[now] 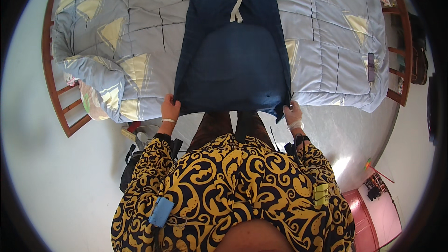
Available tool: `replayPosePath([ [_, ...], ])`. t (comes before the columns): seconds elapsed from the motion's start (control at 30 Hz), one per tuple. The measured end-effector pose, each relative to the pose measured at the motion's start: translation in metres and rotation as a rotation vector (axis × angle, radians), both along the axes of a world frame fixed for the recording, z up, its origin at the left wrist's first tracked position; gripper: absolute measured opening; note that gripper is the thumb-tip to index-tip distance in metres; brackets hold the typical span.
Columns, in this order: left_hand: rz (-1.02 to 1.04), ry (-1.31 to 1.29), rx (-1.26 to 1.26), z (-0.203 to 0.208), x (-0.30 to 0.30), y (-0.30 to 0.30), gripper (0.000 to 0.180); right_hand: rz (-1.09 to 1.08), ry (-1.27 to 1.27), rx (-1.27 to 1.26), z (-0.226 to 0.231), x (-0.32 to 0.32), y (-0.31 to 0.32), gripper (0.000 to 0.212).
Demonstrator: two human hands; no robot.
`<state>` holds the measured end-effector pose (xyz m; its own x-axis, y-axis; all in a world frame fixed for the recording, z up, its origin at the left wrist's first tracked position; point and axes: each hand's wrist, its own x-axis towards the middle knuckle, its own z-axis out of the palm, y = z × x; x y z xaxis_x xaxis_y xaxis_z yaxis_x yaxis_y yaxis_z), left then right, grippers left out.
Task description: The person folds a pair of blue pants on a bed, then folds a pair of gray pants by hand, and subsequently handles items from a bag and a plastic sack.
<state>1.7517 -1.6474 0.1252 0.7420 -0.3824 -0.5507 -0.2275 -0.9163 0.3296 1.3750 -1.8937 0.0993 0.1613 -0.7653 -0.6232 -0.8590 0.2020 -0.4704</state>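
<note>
A long dark blue cloth garment, its exact kind not clear, lies spread over the quilt, with its near edge reaching past the bed's edge. On its upper part lies a narrow white tie. My left hand is closed on the near left corner of the cloth. At the near right corner, my right hand pinches the cloth, and a small flap hangs down beside its fingers. The near edge is stretched between both hands.
Under the cloth is a grey and yellow quilt on a bed with wooden slatted end rails. A dark phone-like object rests at the quilt's right side. A black bag stands on the floor at left, and a pink door shows at lower right.
</note>
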Motion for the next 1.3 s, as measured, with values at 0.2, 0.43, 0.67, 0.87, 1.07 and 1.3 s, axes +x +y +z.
replayPosePath([
  [0.2,-0.639,0.108,-0.051,0.003,-0.041,0.03,0.035,0.489,-0.025,0.031,0.03,0.007,0.024,0.03],
  [0.43,-1.036,0.722,0.331,-0.04,-0.036,0.112,0.033,0.277,0.043,0.298,-0.031,-0.047,0.043,0.025],
  [0.67,-0.346,0.195,0.049,-0.051,-0.009,0.098,0.039,-0.353,-0.087,0.445,-0.05,-0.009,0.038,0.056],
  [0.87,-0.675,-0.054,-0.108,-0.014,-0.046,0.069,0.029,-0.389,-0.118,0.538,-0.034,0.032,0.063,0.043],
  [1.07,-1.156,0.354,-0.107,-0.041,-0.074,0.085,0.016,-0.381,-0.041,0.639,-0.038,0.02,0.072,0.041],
  [1.3,-0.226,0.366,-0.277,-0.035,-0.065,0.087,0.031,-0.447,-0.187,0.751,-0.029,0.02,0.059,0.049],
])
